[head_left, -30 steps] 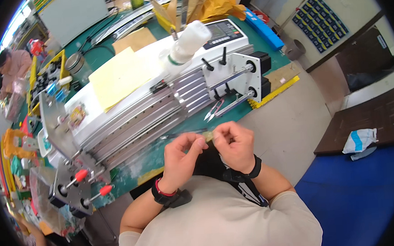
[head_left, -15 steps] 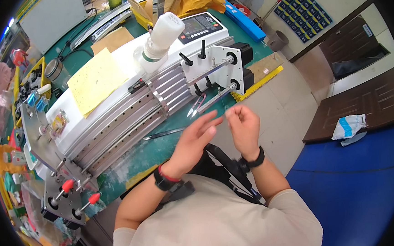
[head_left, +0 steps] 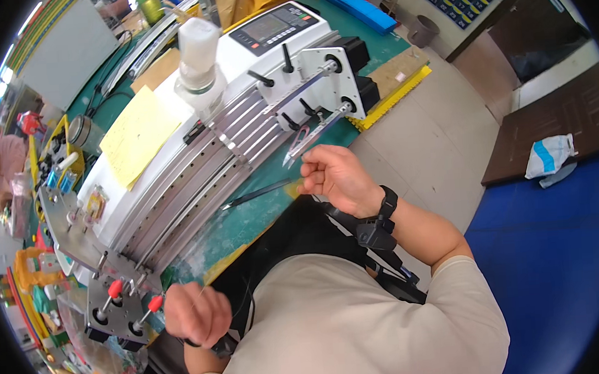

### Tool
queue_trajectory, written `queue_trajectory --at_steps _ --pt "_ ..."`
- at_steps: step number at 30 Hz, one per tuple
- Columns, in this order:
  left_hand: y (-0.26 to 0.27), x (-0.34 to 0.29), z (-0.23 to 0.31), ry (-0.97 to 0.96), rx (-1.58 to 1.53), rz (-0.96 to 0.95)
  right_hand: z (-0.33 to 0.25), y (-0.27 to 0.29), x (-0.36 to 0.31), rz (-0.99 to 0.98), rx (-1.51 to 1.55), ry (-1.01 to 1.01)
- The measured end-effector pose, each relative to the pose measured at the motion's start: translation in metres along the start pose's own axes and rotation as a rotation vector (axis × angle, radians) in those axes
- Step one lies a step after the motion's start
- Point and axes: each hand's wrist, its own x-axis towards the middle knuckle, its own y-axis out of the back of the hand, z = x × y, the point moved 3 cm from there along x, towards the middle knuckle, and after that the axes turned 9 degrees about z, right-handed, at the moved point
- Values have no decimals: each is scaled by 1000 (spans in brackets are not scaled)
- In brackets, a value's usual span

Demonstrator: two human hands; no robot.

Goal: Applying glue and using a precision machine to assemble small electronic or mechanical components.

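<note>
At the near left, two smooth red caps [head_left: 156, 303] are tipping two metal rods, and the left hand [head_left: 198, 313] is hanging just right of them, blurred, fingers curled; I cannot tell whether it is grasping anything. Beyond, one flat yellow sheet [head_left: 142, 135] is lying over the white casing, left of one cloudy plastic bottle [head_left: 198, 51]. Ridged metal rails [head_left: 181, 188] are running along the green bench [head_left: 246, 222]. Near its edge one slim dark tool [head_left: 258, 192] is lying, and farther right one pair of pointed snips [head_left: 290, 158] is resting beside the right hand [head_left: 341, 182]. That hand is bending its fingers toward the thumb; whether it is pinching something I cannot tell. Farther right, two boxy black motors [head_left: 368, 93] are jutting out, and pale tiles [head_left: 417, 133] are leaving open room.
</note>
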Motion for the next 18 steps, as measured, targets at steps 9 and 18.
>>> queue_trajectory --at_steps 9,18 --pt "-19 -62 17 -166 523 400 -11 -2 2 -8 -164 57" --pt "-35 -82 26 -281 891 655 -1 -20 -11 1 -253 40"
